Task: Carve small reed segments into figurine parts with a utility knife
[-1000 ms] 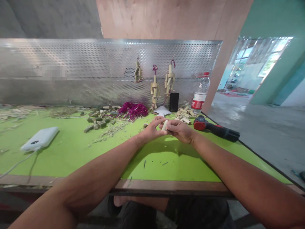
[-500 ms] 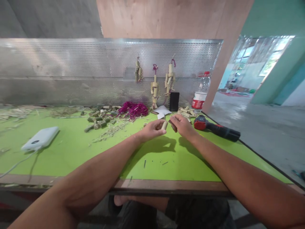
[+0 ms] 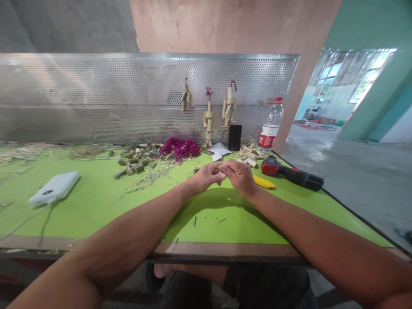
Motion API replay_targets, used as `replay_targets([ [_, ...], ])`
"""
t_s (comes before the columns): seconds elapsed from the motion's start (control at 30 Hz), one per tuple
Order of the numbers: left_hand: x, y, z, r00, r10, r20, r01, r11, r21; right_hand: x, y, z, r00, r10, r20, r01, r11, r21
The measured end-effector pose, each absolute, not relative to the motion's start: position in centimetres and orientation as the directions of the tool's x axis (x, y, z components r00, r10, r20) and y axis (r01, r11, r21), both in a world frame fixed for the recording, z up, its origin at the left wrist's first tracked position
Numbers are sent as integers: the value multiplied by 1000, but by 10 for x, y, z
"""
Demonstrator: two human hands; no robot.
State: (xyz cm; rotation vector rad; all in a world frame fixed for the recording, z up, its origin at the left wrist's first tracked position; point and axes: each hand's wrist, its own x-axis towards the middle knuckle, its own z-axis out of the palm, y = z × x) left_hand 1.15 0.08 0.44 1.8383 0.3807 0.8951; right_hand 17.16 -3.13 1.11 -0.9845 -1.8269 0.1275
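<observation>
My left hand [image 3: 207,177] is closed, its fingers curled round a short pale bamboo piece that the fingers now mostly hide. My right hand [image 3: 238,174] presses against it from the right, thumb and fingers pinched together over the same spot. The dark brown strip, like sandpaper, seen in the right hand a moment earlier is covered by the fingers. Both hands are just above the green tabletop [image 3: 128,219]. Beside the right wrist lies a yellow handle [image 3: 264,182], perhaps a utility knife.
Jointed bamboo figures [image 3: 209,120] lean on a perforated metal panel [image 3: 112,86]. Purple string [image 3: 180,148], bamboo pieces [image 3: 131,163], a black phone-like slab [image 3: 235,137] and a bottle [image 3: 269,128] stand behind. A power tool [image 3: 292,174] lies right, a white power bank [image 3: 54,187] left.
My right hand has moved left and closed in on the left hand, so the hands now touch over the bamboo piece. The yellow handle has come into view behind the right wrist.
</observation>
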Motion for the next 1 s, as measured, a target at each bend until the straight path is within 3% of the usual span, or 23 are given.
replay_targets([
  [0.13,12,-2,7,707,594,383,-147,-406,902,174,-30,12,-64,674,736,597,617,-513],
  [0.27,12,-3,7,704,590,395,-159,-412,897,174,-31,11,-163,684,711,560,658,-504],
  [0.37,12,-3,7,700,617,360,-145,-371,917,175,-31,13,-93,678,729,611,617,-496],
  [0.5,9,-2,8,703,644,302,-62,-367,928,176,-34,16,-257,677,690,569,683,-458],
  [0.73,6,2,6,700,666,257,5,-364,931,178,-30,14,-296,662,688,617,683,-391],
  [0.87,7,2,4,704,666,244,7,-351,936,180,-28,13,-202,665,719,690,617,-378],
  [1.0,7,1,3,684,694,223,68,-366,928,181,-26,12,-314,659,683,675,661,-328],
])
